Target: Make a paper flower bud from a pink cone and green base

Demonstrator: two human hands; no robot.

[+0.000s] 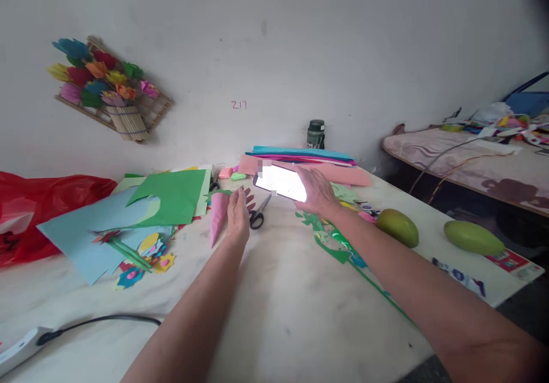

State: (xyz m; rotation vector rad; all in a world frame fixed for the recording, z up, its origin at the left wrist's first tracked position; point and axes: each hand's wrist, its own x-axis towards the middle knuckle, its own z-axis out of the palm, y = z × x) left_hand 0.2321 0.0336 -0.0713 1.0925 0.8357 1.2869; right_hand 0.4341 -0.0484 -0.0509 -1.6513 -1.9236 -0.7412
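My right hand (316, 191) grips a smartphone (281, 182) by its right end, its screen glaring white and tilted toward me. Fingers stretched out, my left hand (239, 214) is open beside a pink paper cone (218, 216); whether the two touch I cannot tell. The cone lies point toward me, with green paper at its wide end. Just right of the left hand are scissors (258, 217) with black handles, their blades partly below the phone. Green paper scraps (328, 237) lie under and beside my right forearm.
Green sheets (175, 197), a light blue sheet (81, 243) and foam flowers (132, 276) spread on the left, near a red plastic bag (38, 217). Stacked coloured sheets (304, 153) and a dark flask (316, 135) are behind. Two mangoes (398, 227) sit right; a power strip (26, 348) lies front left.
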